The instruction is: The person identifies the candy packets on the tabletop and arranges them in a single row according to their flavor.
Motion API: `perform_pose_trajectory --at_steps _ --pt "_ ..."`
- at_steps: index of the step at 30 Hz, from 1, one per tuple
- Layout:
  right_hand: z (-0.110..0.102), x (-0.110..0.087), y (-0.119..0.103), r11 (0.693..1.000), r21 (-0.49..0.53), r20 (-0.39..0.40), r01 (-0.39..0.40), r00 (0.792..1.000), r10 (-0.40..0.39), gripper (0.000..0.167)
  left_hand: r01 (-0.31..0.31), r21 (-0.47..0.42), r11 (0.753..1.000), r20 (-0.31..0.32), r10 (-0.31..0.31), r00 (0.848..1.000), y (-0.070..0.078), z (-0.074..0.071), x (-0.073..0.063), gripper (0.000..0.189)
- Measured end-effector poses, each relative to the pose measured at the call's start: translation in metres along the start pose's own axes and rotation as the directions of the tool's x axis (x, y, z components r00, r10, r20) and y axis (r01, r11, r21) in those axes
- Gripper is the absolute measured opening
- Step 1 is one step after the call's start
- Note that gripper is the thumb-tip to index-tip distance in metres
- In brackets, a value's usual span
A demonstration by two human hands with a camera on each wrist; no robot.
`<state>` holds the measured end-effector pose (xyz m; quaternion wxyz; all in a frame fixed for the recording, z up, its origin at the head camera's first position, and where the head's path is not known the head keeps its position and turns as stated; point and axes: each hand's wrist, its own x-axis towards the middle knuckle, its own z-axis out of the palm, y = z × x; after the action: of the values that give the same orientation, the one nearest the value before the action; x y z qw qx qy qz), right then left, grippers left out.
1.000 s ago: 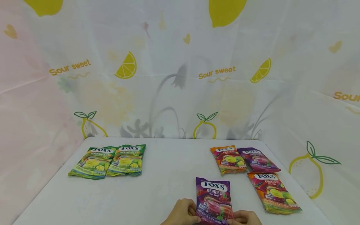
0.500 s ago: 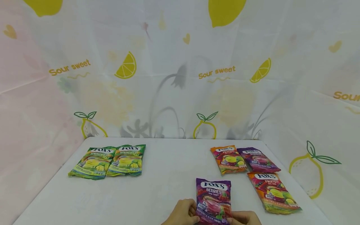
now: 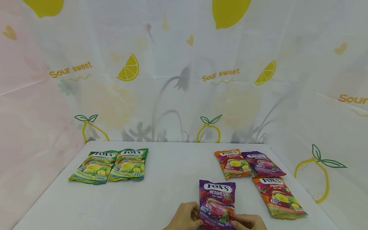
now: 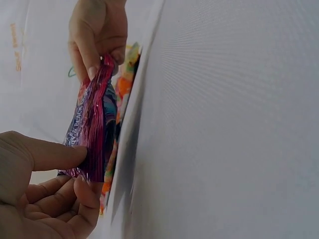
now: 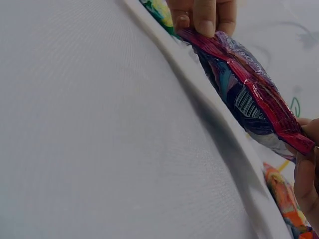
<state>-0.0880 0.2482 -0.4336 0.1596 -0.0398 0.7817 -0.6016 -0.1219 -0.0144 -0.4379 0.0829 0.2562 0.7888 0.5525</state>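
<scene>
Berries bag [image 3: 217, 203] now slightly higher, less slanted in head view

Toward the white tabletop's [image 3: 161, 195] back left corner, a green Spring Tea packet [image 3: 93, 167] is lying beside a second Spring Tea packet [image 3: 128, 165]. Toward the back right corner, an orange Fruits packet [image 3: 234, 163] is lying beside a purple Berries packet [image 3: 264, 164]; near the right edge, another Fruits packet [image 3: 279, 198] is lying, apparently touching the Berries packet.

A lemon-printed backdrop [image 3: 169, 48] rises behind the white table [image 3: 166, 182].
</scene>
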Motion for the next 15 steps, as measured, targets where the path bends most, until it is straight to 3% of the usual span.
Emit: perform_pose_trajectory --at_steps 6,15 --pt "0.002 0.0 -0.004 1.0 -0.001 -0.012 0.0 1.0 0.0 0.06 -0.021 0.002 1.0 -0.002 0.021 1.0 0.003 -0.003 -0.001 0.013" --pt "0.006 0.003 -0.015 0.997 -0.063 -0.032 0.047 0.998 -0.049 0.048 0.013 0.008 1.0 -0.012 -0.012 1.0 0.008 -0.009 -0.002 0.012"
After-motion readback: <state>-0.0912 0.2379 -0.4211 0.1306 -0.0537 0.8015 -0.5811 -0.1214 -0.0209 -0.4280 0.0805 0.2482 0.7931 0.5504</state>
